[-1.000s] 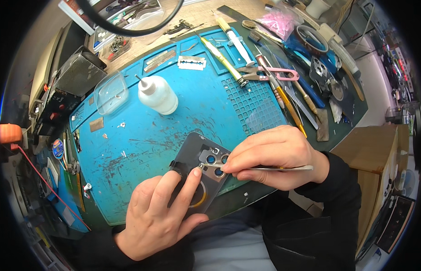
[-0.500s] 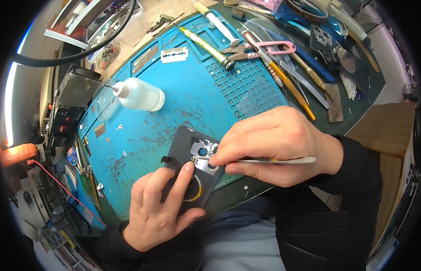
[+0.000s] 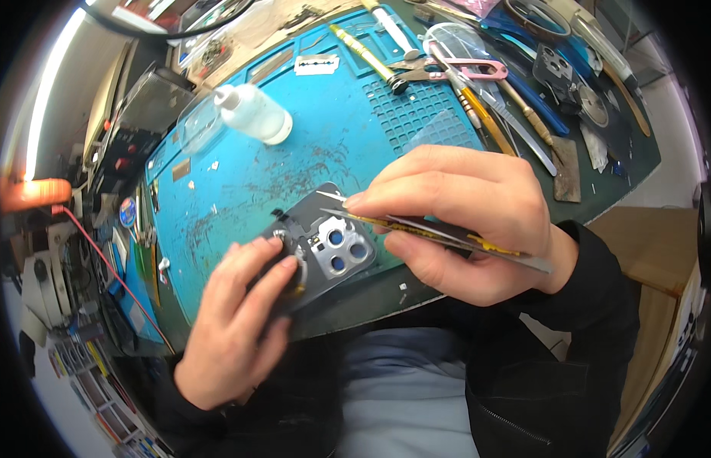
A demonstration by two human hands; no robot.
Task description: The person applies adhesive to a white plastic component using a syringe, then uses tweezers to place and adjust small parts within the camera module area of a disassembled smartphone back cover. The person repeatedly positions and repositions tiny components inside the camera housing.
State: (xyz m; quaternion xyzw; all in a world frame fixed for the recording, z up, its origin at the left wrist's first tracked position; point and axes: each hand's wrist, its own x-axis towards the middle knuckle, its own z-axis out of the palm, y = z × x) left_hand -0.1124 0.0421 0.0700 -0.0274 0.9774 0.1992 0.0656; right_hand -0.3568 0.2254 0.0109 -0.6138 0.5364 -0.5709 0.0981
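phone back panel (image 3: 319,259): grey, at the centre of the clock, lying slanted at the near edge of the blue mat (image 3: 241,200); its silver camera plate (image 3: 349,243), with three large round openings, faces up.
left hand (image 3: 237,313): reaches in from 7 o'clock, fingers bent, fingertips resting on the panel, thumb blurred; whether it grips the panel's edge, i cannot tell.
right hand (image 3: 462,206): reaches in from 4 o'clock, pinching metal tweezers (image 3: 447,237); their two tips stand apart over the panel's far end.
squeeze bottle (image 3: 256,116): 11 o'clock, on the mat, whitish and translucent, nozzle pointing toward 10; i cannot tell how full.
clear plastic box (image 3: 197,131): 10 o'clock, just beside the bottle; contents too blurred to name.
parts tub (image 3: 216,52): 11 o'clock, farther out, small dark bits inside.
mat compartments: near 12 o'clock, holding thin strips (image 3: 270,67).
cardboard box (image 3: 634,248): 3 o'clock, brown.
round label (image 3: 127,212): 9 o'clock, mostly blue, its print too small to read.
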